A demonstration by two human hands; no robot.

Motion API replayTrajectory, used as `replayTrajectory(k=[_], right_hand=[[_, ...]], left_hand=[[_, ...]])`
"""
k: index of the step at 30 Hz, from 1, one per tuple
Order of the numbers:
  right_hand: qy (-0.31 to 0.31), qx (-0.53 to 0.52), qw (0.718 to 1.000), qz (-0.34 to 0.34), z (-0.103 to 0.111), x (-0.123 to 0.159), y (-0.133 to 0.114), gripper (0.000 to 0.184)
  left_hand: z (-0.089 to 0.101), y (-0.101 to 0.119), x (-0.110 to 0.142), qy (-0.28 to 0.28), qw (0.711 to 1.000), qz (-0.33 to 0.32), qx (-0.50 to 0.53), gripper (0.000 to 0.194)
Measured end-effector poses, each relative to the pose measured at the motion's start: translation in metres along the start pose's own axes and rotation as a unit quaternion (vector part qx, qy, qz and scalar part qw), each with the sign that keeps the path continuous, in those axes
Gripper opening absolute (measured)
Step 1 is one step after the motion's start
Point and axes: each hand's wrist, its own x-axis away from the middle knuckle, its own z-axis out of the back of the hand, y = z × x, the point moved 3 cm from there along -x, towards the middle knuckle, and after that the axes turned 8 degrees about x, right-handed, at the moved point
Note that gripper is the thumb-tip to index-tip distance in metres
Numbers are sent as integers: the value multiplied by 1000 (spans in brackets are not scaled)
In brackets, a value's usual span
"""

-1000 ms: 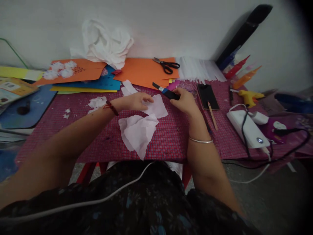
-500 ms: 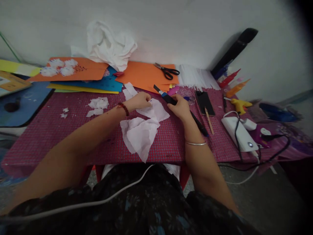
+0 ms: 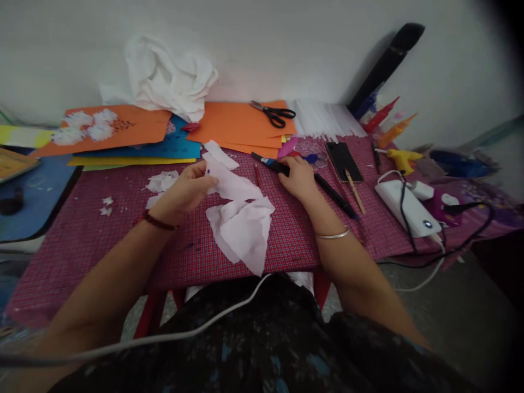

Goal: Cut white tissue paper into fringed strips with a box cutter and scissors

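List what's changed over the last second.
The left hand has moved left and now plainly grips the farther pale sheet, which slid left with it, baring a thin red stick. The right hand and cutter sit slightly lower; its fingers are at the handle. Unmoved: nearer pale sheet, scissors, phone.

"Jewellery, left wrist (image 3: 170, 214)?"
"One dark red bracelet (image 3: 158, 221)."
"Right?"
"One thin, plain, silver-coloured bangle (image 3: 332, 236)."
"Clothing?"
"Dark garment (image 3: 262, 349), scattered blue floral print. White cable (image 3: 143, 342) crosses it diagonally. Both forearms (image 3: 118, 273) uncovered."
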Motion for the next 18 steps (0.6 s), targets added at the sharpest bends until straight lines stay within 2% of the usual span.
replayTrajectory(k=[3,5,8,11,14,16,18], right_hand=[[36,-101,994,14,6,3,-12,27],[16,-223,974,27,10,7,-26,30],[-89,-365,925,60,11,20,-54,52],[-203,-431,875,86,12,37,-81,71],[-282,-489,825,28,11,48,-94,66],[-265,-536,801,-22,11,47,-92,54],[-196,-573,794,-58,11,42,-84,44]], left_hand=[[6,-1,9,-4,994,42,99,28],[8,-2,14,-17,990,74,119,28],[6,-3,19,-47,987,98,115,30],[-3,-6,22,-77,982,133,110,34],[-12,-12,22,-51,976,172,120,21],[-14,-14,19,-9,973,173,155,18],[-14,-15,16,5,967,152,204,36]])
